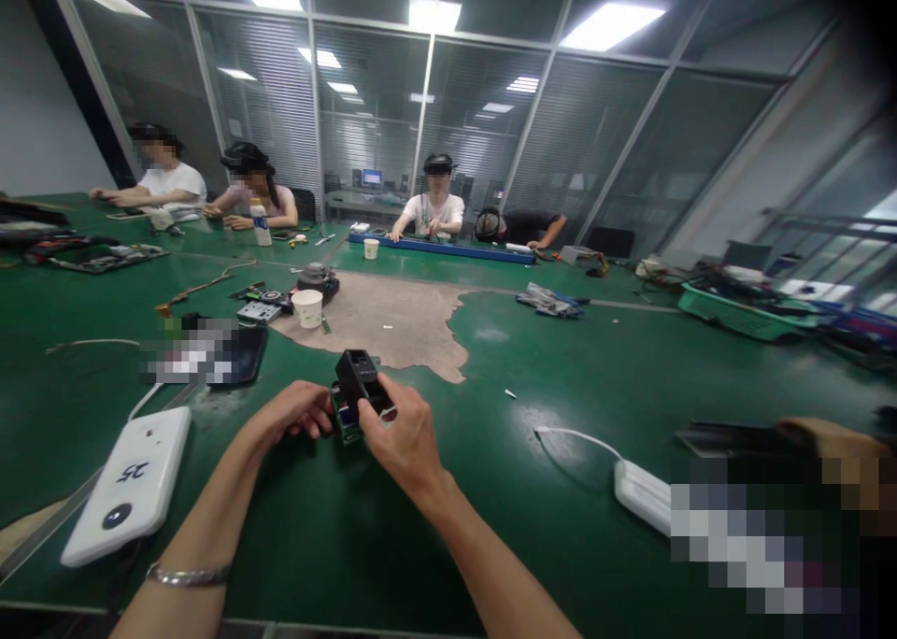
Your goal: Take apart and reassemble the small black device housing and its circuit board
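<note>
A black plastic housing (357, 377) stands tilted against a small green circuit board (348, 431) near the middle of the table. My right hand (406, 433) grips the housing from the right, thumb on its near side and fingers over its far side. At the left edge of the board is my left hand (301, 410), its fingers curled and partly hidden, and whether they pinch the board I cannot tell.
A white power bank (130, 485) lies at the left, a paper cup (306, 308) beyond my hands. Gloves (551, 300) and a green basket (747, 312) are farther right. Across the table sit several people; another person's hand (841, 438) is at the right edge.
</note>
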A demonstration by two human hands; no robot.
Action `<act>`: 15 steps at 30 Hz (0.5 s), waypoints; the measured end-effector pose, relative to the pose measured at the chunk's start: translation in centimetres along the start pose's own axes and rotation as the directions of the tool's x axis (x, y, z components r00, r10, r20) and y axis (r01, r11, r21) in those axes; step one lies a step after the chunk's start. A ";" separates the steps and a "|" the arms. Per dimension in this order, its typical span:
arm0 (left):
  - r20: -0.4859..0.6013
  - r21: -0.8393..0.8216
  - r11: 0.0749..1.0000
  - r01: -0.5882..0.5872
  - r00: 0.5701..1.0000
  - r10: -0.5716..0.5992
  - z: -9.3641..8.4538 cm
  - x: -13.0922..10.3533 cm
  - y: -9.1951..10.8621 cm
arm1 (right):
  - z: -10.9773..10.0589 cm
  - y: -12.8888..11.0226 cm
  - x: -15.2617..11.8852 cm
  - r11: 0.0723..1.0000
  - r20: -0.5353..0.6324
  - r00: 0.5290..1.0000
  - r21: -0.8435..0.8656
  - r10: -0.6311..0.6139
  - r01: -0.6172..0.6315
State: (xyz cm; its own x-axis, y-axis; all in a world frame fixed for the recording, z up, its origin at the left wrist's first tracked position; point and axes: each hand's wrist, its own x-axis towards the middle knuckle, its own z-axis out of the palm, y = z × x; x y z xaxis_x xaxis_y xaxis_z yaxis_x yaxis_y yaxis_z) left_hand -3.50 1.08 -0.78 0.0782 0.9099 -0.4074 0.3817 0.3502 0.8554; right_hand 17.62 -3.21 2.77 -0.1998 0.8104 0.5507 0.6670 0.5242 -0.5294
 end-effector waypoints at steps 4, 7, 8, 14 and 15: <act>-0.040 0.006 1.000 0.014 0.999 -0.014 -0.2 0.0 -0.1 | 1.1 -1.0 -0.8 0.998 0.047 0.997 -0.024 -0.055 0.056; -0.058 0.010 1.000 0.008 0.998 -0.007 -0.4 0.1 -0.1 | 1.8 -1.2 -1.2 0.995 0.072 0.995 -0.055 -0.076 0.080; -0.059 0.012 1.000 0.005 0.998 -0.004 -0.5 0.1 -0.1 | 2.0 -1.2 -1.2 0.994 0.081 0.994 -0.070 -0.079 0.085; -0.085 -0.002 1.000 0.011 0.996 -0.011 -0.4 0.0 -0.1 | 2.6 -1.2 -1.6 0.986 0.147 0.987 -0.147 -0.058 0.080; -0.090 -0.004 1.000 0.013 0.996 -0.014 -0.3 0.0 -0.1 | 2.6 -1.2 -1.7 0.985 0.156 0.986 -0.153 -0.049 0.073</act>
State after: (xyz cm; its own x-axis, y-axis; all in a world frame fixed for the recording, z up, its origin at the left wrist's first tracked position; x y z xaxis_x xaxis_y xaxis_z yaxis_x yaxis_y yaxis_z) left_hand -3.83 1.12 -0.76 -0.0102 0.9214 -0.3885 0.3789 0.3632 0.8512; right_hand 15.29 -4.53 0.84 -0.3420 0.8147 0.4683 0.7526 0.5359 -0.3826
